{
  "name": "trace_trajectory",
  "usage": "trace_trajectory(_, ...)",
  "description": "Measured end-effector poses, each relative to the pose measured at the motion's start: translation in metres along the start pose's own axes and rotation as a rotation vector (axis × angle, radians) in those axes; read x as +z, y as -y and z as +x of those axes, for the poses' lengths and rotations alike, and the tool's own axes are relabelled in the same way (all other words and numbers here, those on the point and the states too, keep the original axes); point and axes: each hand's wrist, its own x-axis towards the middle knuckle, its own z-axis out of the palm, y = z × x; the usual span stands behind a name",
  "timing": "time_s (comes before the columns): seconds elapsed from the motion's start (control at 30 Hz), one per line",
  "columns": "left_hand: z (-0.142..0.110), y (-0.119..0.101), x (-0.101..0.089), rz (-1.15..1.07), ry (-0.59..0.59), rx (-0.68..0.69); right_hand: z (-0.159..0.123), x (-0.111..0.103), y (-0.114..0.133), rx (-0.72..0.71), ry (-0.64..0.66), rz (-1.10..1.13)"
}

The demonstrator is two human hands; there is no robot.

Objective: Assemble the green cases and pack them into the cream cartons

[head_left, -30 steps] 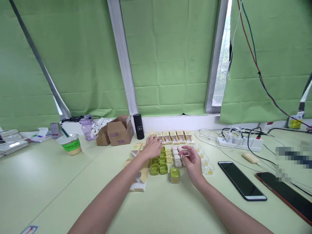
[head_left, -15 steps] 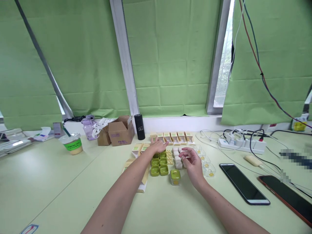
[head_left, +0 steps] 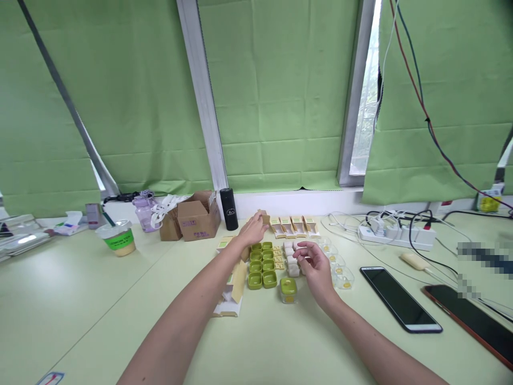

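My left hand (head_left: 254,230) is closed on a small cardboard box (head_left: 264,216) at the left end of the back row; its fingers partly cover the box. Beside it stands a row of small open boxes (head_left: 297,227) with green labels. Below my left hand lie green square lids (head_left: 255,280) in two columns. My right hand (head_left: 315,263) hovers with loosely curved fingers, thumb and forefinger apart, over white rolled pieces (head_left: 293,268). Clear little containers (head_left: 343,279) sit to its right. One container with a green lid (head_left: 288,290) stands in front.
More opened cartons (head_left: 230,299) lie left of the lids, partly behind my left forearm. At right are a phone (head_left: 401,299), another phone (head_left: 467,321) and a power strip (head_left: 396,237) with cables. A drink cup (head_left: 119,238), brown box (head_left: 199,216) and black bottle (head_left: 228,209) stand at left.
My left hand has moved slightly left and up and now grips a small cardboard box, leaving fewer in the back row. My right hand has stayed almost still.
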Motion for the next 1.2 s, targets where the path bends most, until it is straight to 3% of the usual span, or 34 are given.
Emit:
trace_trajectory(0.13, -0.023, -0.014, -0.015, 0.004, -0.089, 0.097, 0.001, -0.002, 0.003, -0.005, -0.004, -0.005)
trace_trajectory(0.37, -0.11, -0.058, -0.036, 0.115, -0.234, 0.292, 0.006, -0.004, 0.007, 0.016, 0.015, 0.001)
trace_trajectory(0.5, -0.153, -0.078, -0.034, 0.208, -0.246, 0.376, 0.013, -0.004, 0.012, 0.103, 0.076, 0.026)
trace_trajectory(0.63, -0.179, -0.085, -0.022, 0.24, -0.207, 0.471, 0.018, -0.003, 0.02, 0.215, 0.079, 0.041)
trace_trajectory(0.87, -0.192, -0.085, -0.018, 0.157, -0.146, 0.523, 0.013, -0.001, 0.029, 0.161, 0.073, 0.171)
trace_trajectory(1.03, -0.182, -0.095, -0.028, -0.096, -0.266, 0.315, 0.01, -0.001, 0.026, 0.034, 0.145, 0.198)
trace_trajectory(1.2, -0.155, -0.104, -0.021, -0.42, -0.345, 0.092, 0.006, -0.001, 0.019, -0.035, 0.176, 0.067)
